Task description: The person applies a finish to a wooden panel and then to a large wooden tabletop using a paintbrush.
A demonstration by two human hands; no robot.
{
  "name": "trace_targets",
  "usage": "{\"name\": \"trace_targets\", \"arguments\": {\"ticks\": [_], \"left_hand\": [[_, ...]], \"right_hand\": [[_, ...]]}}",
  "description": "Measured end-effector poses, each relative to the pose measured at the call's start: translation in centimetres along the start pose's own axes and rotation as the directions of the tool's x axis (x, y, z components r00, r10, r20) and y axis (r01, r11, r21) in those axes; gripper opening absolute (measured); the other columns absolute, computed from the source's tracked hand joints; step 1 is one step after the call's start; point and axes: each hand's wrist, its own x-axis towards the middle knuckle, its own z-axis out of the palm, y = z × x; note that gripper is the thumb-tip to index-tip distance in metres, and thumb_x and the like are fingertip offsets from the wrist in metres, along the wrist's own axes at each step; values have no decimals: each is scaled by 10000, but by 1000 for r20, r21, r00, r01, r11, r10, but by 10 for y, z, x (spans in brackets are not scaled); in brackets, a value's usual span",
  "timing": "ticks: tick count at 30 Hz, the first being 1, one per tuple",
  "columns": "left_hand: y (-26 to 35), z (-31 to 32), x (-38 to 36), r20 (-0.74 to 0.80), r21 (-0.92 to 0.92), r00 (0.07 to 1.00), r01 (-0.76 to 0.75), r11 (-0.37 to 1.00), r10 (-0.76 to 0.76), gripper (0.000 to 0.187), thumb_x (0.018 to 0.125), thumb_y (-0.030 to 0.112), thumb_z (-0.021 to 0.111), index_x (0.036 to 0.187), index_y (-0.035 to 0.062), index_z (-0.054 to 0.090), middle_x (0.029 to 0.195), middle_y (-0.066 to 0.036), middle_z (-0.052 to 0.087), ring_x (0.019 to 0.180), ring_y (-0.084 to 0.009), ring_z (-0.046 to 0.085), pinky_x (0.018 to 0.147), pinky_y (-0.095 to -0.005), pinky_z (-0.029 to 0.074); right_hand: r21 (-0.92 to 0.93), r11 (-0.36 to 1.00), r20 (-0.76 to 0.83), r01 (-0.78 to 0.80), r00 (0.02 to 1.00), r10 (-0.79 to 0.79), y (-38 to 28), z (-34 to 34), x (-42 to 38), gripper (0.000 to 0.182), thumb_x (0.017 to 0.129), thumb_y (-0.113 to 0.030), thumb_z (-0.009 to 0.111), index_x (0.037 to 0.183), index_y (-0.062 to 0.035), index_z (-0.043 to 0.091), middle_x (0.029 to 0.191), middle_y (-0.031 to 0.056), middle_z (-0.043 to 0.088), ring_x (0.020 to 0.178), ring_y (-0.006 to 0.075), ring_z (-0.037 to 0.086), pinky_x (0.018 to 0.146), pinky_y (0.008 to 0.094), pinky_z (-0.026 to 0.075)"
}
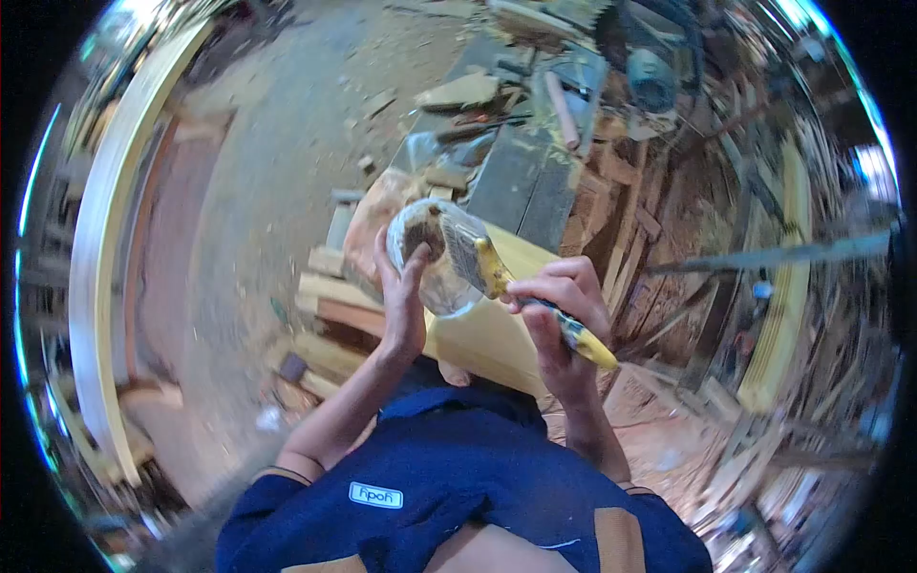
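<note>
My left hand [405,298] is wrapped around a pale, partly see-through plastic tub [453,291], thumb hooked over its rim. The tub is tilted so its opening faces up toward me, with brown residue inside. In my right hand [567,310] is a wide paintbrush [491,267], gripped by its worn yellow and dark handle. Its bristle end overlaps the right side of the tub's mouth in this view. Beneath both hands lies a smooth, light yellow wooden board [497,346].
Wood offcuts [334,304] are piled left of the board. Ahead stands a grey workbench [521,186] carrying wood scraps and tools. A long pale plank [91,277] stands at far left beside the dusty floor [258,191]. Scrap timber [659,306] crowds the right side.
</note>
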Motion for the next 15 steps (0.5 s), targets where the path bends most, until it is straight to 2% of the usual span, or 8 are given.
{"name": "trace_targets", "arguments": {"ticks": [3, 5, 7, 9, 11, 13, 14, 15], "left_hand": [[-13, -4, -46, -121, 17, 987, -104, 994, 105, 695, 882, 296, 594, 1407, 63, 203, 1352, -126, 311, 1281, -239, 327, 1082, -358, 267], [-41, -17, -74, -208, 102, 952, -209, 973, 226, 723, 869, 360, 608, 1405, 76, 216, 1327, -131, 314, 1271, -249, 328, 1073, -370, 277], [-53, -17, -108, -329, 33, 934, -140, 990, 143, 788, 833, 430, 639, 1404, 73, 229, 1287, -158, 342, 1247, -274, 353, 1058, -382, 290], [-62, -20, -136, -365, 41, 927, -81, 996, 91, 858, 799, 485, 660, 1409, 62, 230, 1279, -193, 344, 1231, -297, 362, 1048, -395, 298], [-64, -29, -161, -447, 55, 889, -89, 994, 105, 878, 797, 498, 659, 1413, 46, 226, 1267, -212, 361, 1215, -309, 378, 1046, -402, 301], [-74, -44, -182, -504, 148, 854, -64, 987, 131, 891, 794, 505, 660, 1417, 45, 220, 1231, -208, 396, 1183, -309, 409, 1040, -406, 310], [-76, -51, -197, -516, 115, 853, -21, 993, 78, 779, 865, 359, 631, 1429, 59, 185, 1359, -156, 343, 1274, -244, 355, 1076, -357, 279], [-63, -52, -212, -550, 90, 834, 1, 996, 49, 795, 863, 370, 638, 1432, 61, 178, 1355, -161, 343, 1277, -244, 349, 1082, -352, 269]], "right_hand": [[-14, 997, 143, 77, 987, -74, 12, 1, -23, 225, 845, -239, 670, 902, -21, 653, 832, 103, 588, 777, 222, 540, 685, 304, 443], [-43, 998, 270, 42, 962, -29, 3, 2, -39, 144, 833, -141, 673, 907, -20, 650, 845, 108, 572, 790, 232, 557, 684, 317, 452], [-78, 996, 363, 47, 932, -15, -2, 7, -58, 128, 814, -92, 684, 917, -25, 649, 844, 109, 556, 774, 232, 559, 668, 318, 458], [-37, 992, 456, 117, 886, -87, 0, 14, -75, 145, 798, -77, 696, 928, -32, 650, 840, 109, 541, 758, 230, 560, 654, 316, 462], [-54, 981, 550, 186, 825, -126, -3, 16, -88, 152, 792, -74, 701, 929, -32, 651, 837, 111, 540, 754, 236, 559, 658, 325, 464], [19, 980, 658, 197, 736, -161, -11, 24, -100, 152, 792, -73, 699, 931, -31, 652, 844, 112, 545, 757, 236, 561, 659, 330, 465], [41, 979, 711, 199, 683, -169, -13, 28, -105, 150, 793, -74, 698, 929, -30, 652, 843, 111, 545, 763, 236, 562, 665, 330, 467], [58, 979, 757, 196, 630, -171, -13, 33, -110, 148, 795, -74, 697, 927, -28, 652, 842, 111, 545, 770, 236, 564, 671, 330, 468]]}}
